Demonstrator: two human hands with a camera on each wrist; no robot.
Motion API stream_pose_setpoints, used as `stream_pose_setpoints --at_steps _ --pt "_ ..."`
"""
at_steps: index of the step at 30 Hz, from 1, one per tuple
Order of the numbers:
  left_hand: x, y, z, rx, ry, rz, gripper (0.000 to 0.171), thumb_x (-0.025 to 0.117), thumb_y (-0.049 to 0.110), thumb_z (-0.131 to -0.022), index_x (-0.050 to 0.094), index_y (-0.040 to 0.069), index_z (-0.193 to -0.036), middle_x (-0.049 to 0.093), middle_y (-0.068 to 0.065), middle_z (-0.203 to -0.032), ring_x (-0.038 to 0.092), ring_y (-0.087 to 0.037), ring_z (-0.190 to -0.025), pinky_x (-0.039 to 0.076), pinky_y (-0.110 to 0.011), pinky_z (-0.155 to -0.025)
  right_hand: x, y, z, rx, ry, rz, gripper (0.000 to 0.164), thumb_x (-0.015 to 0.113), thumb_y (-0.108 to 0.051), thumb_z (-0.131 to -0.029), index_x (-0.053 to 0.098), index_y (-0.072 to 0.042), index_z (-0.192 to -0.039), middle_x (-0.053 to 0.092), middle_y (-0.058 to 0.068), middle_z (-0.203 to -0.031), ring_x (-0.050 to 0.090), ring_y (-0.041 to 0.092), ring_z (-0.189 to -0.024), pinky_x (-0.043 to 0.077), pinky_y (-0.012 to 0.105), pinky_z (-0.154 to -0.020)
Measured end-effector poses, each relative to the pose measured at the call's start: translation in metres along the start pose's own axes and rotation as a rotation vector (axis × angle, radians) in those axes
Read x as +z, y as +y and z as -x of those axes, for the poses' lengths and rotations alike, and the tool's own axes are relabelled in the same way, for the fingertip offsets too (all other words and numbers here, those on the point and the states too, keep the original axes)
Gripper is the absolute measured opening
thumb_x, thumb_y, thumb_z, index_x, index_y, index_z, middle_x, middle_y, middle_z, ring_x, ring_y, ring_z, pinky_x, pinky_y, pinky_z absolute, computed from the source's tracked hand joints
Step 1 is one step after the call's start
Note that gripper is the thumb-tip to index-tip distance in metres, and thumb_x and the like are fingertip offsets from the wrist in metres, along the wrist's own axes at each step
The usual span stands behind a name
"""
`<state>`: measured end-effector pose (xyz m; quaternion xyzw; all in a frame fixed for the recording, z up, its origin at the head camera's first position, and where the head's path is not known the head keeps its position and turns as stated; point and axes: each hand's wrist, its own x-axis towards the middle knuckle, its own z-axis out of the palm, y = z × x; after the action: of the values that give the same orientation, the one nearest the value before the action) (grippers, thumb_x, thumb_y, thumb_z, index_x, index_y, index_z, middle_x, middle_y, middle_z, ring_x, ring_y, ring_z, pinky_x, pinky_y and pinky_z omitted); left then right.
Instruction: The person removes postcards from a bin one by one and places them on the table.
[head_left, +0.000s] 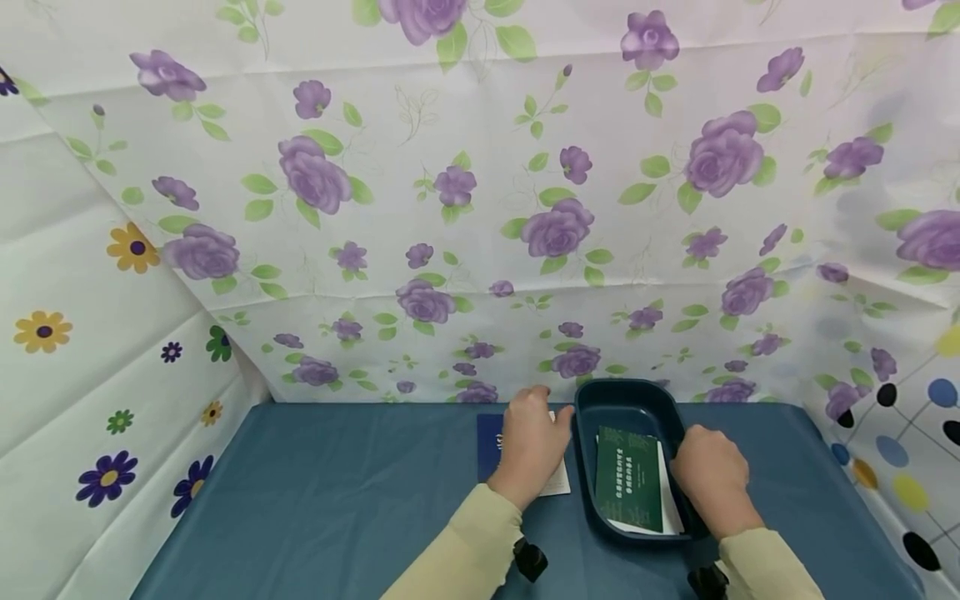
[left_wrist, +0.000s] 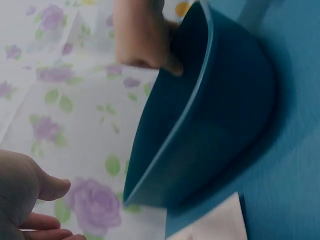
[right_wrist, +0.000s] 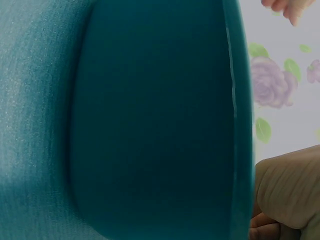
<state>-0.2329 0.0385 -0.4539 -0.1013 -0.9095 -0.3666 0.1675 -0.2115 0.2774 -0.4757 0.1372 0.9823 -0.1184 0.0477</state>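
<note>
A dark teal plastic bin (head_left: pixel 588 500) with rounded corners stands on the table. Inside lies a green booklet (head_left: pixel 630 479) with white lettering, on top of a white-edged item (head_left: pixel 670 492). My right hand (head_left: pixel 712 479) grips the bin's right rim; the left wrist view shows its thumb reaching inside the wall. To the left of the bin, my left hand (head_left: pixel 528 446) hovers with fingers loosely extended and nothing visible in them. Beneath it, partly hidden, are a dark blue booklet (head_left: pixel 489 442) and a white paper or card (head_left: pixel 558 482), whose corner also appears in the left wrist view.
A blue-green cloth (head_left: pixel 315 500) covers the table. Behind it rises a white sheet (head_left: pixel 480 167) with purple flowers, and patterned sheets close in both sides. Dark devices (head_left: pixel 530 558) are strapped at both wrists.
</note>
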Motion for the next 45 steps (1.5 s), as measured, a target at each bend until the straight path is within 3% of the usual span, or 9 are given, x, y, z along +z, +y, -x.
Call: stream_pose_setpoints --at_steps 5,10,14,17,22,28,32,38,45 --pt "0.014 0.018 0.006 0.065 -0.038 0.026 0.040 0.059 0.038 -0.090 0.060 0.006 -0.114 0.059 -0.006 -0.102 0.059 -0.013 -0.086 0.046 -0.021 -0.067 -0.001 0.000 0.001 0.001 -0.009 0.003 0.019 0.058 -0.015 -0.086 0.057 0.001 -0.077 0.050 0.011 -0.061 0.049 0.024 -0.050 0.039 0.038 -0.042" --pt "0.027 0.036 0.012 0.129 -0.113 0.034 0.044 0.055 0.043 -0.092 0.059 0.004 -0.112 0.058 -0.005 -0.093 0.056 -0.007 -0.075 0.043 -0.016 -0.062 0.000 0.000 -0.001 -0.002 -0.009 0.009 0.019 0.060 -0.016 -0.086 0.059 0.002 -0.080 0.052 0.013 -0.064 0.051 0.026 -0.052 0.041 0.040 -0.042" --pt "0.041 0.046 0.018 0.141 -0.212 0.006 0.032 0.055 0.043 -0.092 0.059 0.011 -0.093 0.049 0.003 -0.073 0.047 -0.003 -0.059 0.039 -0.015 -0.053 -0.002 0.000 -0.003 -0.001 -0.023 0.013 0.022 0.061 -0.017 -0.085 0.061 0.005 -0.089 0.055 0.015 -0.070 0.053 0.028 -0.055 0.043 0.043 -0.043" --pt "0.052 0.050 0.022 0.139 -0.277 -0.043 0.028 0.058 0.041 -0.091 0.057 0.014 -0.084 0.044 0.005 -0.065 0.043 -0.001 -0.052 0.037 -0.015 -0.047 -0.003 0.000 -0.004 -0.006 -0.043 -0.001 0.022 0.060 -0.016 -0.085 0.061 0.005 -0.089 0.055 0.015 -0.069 0.052 0.028 -0.054 0.043 0.043 -0.043" --pt "0.070 0.055 0.028 0.111 -0.340 -0.142 0.026 0.065 0.037 -0.087 0.065 0.011 -0.087 0.055 0.003 -0.071 0.052 -0.002 -0.059 0.041 -0.016 -0.051 -0.003 0.001 -0.003 -0.018 -0.027 0.003 0.021 0.058 -0.015 -0.086 0.060 0.005 -0.089 0.056 0.018 -0.072 0.053 0.030 -0.055 0.043 0.043 -0.043" --pt "0.090 0.058 0.032 0.114 -0.362 -0.409 0.025 0.070 0.039 -0.078 0.067 0.014 -0.078 0.058 -0.001 -0.075 0.055 -0.012 -0.069 0.045 -0.025 -0.062 -0.004 0.001 -0.003 -0.007 -0.016 0.005 0.021 0.058 -0.015 -0.085 0.059 0.005 -0.090 0.055 0.018 -0.073 0.053 0.031 -0.056 0.042 0.044 -0.044" --pt "0.100 0.058 0.034 0.073 -0.399 -0.553 0.032 0.072 0.040 -0.073 0.069 0.010 -0.084 0.059 -0.009 -0.081 0.055 -0.017 -0.069 0.044 -0.028 -0.061 -0.004 0.001 -0.003 -0.006 -0.026 0.004 0.023 0.059 -0.017 -0.085 0.059 0.006 -0.090 0.055 0.018 -0.072 0.052 0.030 -0.055 0.043 0.044 -0.044" --pt "0.111 0.059 0.037 0.008 -0.461 -0.628 0.044 0.072 0.044 -0.073 0.068 0.007 -0.097 0.059 -0.015 -0.093 0.055 -0.023 -0.075 0.046 -0.028 -0.056 -0.002 0.002 -0.003 -0.015 -0.015 0.004 0.022 0.059 -0.018 -0.086 0.060 0.004 -0.086 0.055 0.016 -0.070 0.052 0.029 -0.054 0.042 0.044 -0.043" --pt "0.116 0.060 0.038 0.011 -0.473 -0.723 0.057 0.072 0.053 -0.070 0.067 0.010 -0.106 0.060 -0.015 -0.105 0.056 -0.024 -0.088 0.048 -0.030 -0.066 -0.003 0.003 -0.002 -0.028 -0.015 -0.003 0.023 0.057 -0.016 -0.086 0.060 0.006 -0.090 0.055 0.019 -0.073 0.052 0.030 -0.055 0.042 0.044 -0.044"
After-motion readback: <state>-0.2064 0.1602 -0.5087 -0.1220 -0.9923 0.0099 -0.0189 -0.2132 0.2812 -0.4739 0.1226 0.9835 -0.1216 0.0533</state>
